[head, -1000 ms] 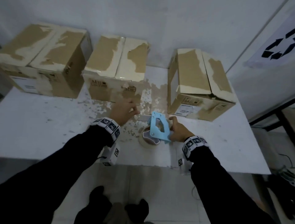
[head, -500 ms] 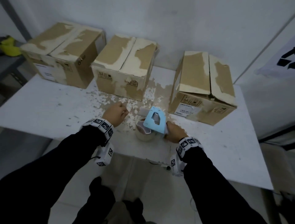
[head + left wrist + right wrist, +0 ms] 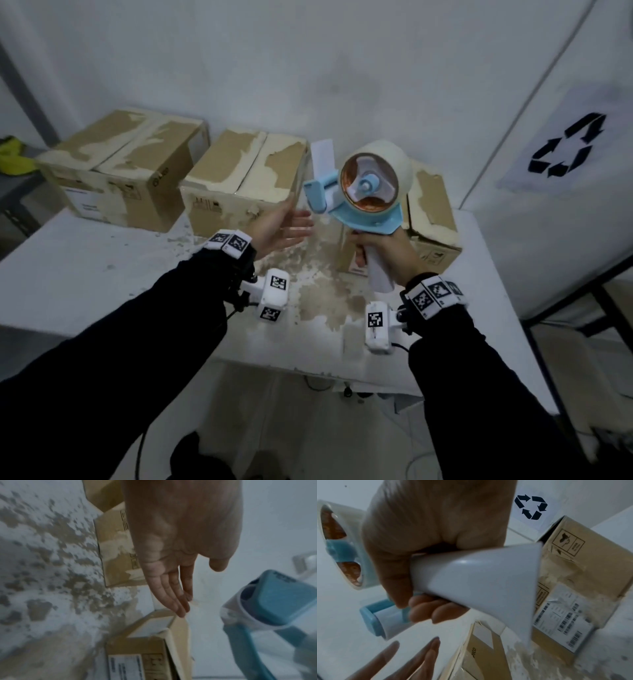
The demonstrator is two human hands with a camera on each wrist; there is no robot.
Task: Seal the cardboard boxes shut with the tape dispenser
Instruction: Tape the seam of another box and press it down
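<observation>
My right hand (image 3: 375, 251) grips the white handle (image 3: 479, 581) of the blue tape dispenser (image 3: 363, 192) and holds it upright in the air above the table, the tape roll on top. A loose strip of tape (image 3: 322, 157) sticks up from its front. My left hand (image 3: 294, 219) is open, palm up, fingers straight, just left of the dispenser and apart from it. Three worn cardboard boxes stand along the wall with flaps closed: left box (image 3: 126, 171), middle box (image 3: 243, 185), and right box (image 3: 431, 212), partly hidden behind the dispenser.
The white table (image 3: 85, 274) has a worn brown patch in the middle. A recycling sign (image 3: 561, 147) hangs on the right wall. A yellow-green item (image 3: 13, 157) lies on a shelf at far left. The table's front edge is close to me.
My right hand has lifted the dispenser off the table and turned it upright. My left hand has risen from the table and opened beside it.
</observation>
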